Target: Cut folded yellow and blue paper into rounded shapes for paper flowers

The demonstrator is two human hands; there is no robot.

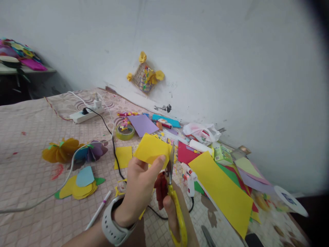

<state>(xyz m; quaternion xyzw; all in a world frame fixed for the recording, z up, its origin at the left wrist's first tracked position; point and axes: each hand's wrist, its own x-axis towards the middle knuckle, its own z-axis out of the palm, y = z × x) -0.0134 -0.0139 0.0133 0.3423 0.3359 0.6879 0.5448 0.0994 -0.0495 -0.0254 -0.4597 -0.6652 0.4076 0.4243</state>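
On my feed, left hand clamped on a yellow paper sheet, right hand closed around yellow-handled metal scissors, blades at the sheet's edge

A tilted yellow paper sheet touches the upright blade of yellow-handled scissors.

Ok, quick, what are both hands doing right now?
Left hand: closed, gripping yellow paper.
Right hand: closed, holding yellow-handled scissors.
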